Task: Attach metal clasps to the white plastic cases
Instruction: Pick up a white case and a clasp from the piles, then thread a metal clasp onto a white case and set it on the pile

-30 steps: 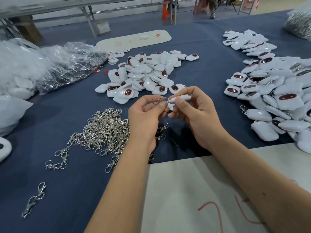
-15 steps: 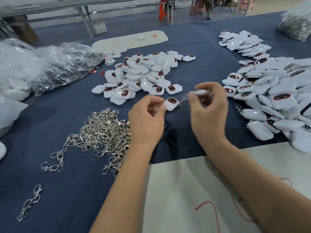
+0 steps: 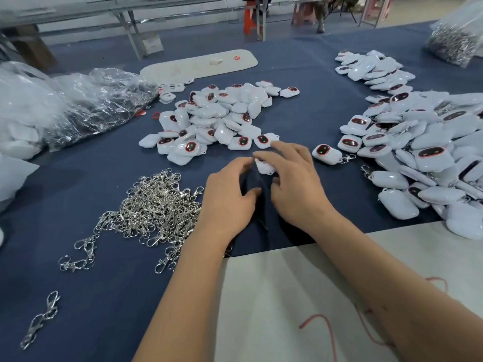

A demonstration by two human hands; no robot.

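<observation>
Mid-frame, a white case (image 3: 264,165) lies on the worktop (image 3: 104,296) under the right hand's (image 3: 295,189) spread fingers. The left hand (image 3: 230,197) sits beside it, fingers loose.

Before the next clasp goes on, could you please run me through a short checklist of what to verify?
1. New white case picked up: cannot tell; right hand reaches over it, blurred.
2. Clasp in left hand: cannot tell; fingertips hidden.
3. Loose clasp pile within reach: ok, beside the left hand.
4. Bare cases pile available: ok, just ahead.
5. Last finished case set aside with its clasp: ok, lying by the right-hand pile.
</observation>
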